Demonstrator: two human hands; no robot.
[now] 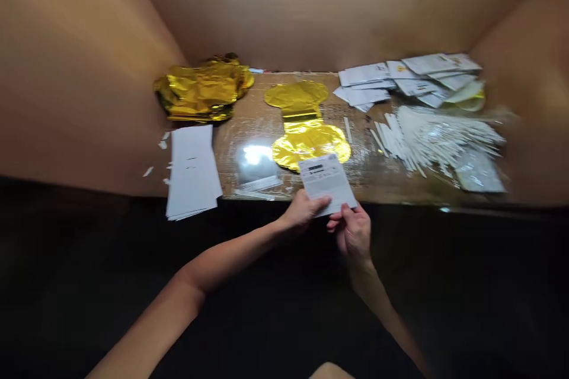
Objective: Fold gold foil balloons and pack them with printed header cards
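Note:
A white printed paper (331, 182), perhaps a folded leaflet or small envelope, is held between both hands over the table's front edge. My left hand (304, 210) grips its lower left part, thumb on top. At its lower right corner, my right hand (353, 228) pinches the paper between thumb and fingers. Just beyond it lies a flat gold foil balloon (304, 124), bone-like in outline with a narrow middle. The paper overlaps the near edge of this foil in my view.
Gold foil pieces (202, 92) are heaped at the back left, behind a stack of white sheets (193, 172) overhanging the front edge. White sticks (438, 136) spread at right, below printed white packets (418, 80). Clear plastic strips (258, 185) lie near the front. Brown walls (293, 12) enclose the table.

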